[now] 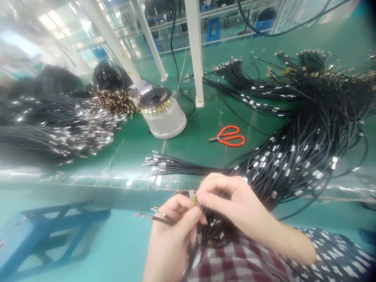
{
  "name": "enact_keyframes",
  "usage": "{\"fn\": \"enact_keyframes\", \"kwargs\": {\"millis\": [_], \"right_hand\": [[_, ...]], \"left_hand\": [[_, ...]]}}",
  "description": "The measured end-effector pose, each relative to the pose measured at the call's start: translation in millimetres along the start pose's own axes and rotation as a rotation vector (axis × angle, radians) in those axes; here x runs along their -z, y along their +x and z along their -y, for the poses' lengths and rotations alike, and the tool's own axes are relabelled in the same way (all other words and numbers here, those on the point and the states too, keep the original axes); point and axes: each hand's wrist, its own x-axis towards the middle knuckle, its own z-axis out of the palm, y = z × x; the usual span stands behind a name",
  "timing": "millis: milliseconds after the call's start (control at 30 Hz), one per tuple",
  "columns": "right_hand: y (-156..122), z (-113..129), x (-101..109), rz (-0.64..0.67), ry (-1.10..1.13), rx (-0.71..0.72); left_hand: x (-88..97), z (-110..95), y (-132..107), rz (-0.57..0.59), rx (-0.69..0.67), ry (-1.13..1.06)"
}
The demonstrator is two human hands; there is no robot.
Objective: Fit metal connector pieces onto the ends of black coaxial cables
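Observation:
Black cables with bare metal ends [161, 219] stick out to the left from my left hand [179, 223], whose fingers are closed around them. My right hand [226, 196] meets it just in front of my body, thumb and finger pinched on a small yellowish connector piece [194, 199] at the left fingertips. Its exact kind is too small to make out. More dark cables [216, 227] lie bunched beneath both hands, above a checked cloth [229, 258], partly hidden by the wrists.
Orange-handled scissors [230, 136] lie on the green table [196, 152]. Behind them stand a white round device [169, 121] and a white post [194, 58]. Cable bundles with white tags [279, 156] fill the right; more cables [73, 121] lie left. A blue stool [58, 231] stands below.

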Motion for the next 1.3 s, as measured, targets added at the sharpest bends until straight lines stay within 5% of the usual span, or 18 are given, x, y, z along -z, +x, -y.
{"fn": "enact_keyframes", "kwargs": {"millis": [500, 833, 1133, 1300], "right_hand": [[23, -13, 9, 0.295, 0.331, -0.252], [7, -5, 1, 0.047, 0.101, -0.072], [33, -20, 17, 0.516, 0.419, -0.320], [39, -25, 18, 0.466, 0.425, -0.162]], "left_hand": [[6.2, 10, 11, 0.182, 0.083, -0.084], [3.2, 4, 13, 0.092, 0.039, -0.047], [5.5, 12, 14, 0.339, 0.113, -0.157], [9.9, 17, 22, 0.461, 0.125, -0.314]]}}
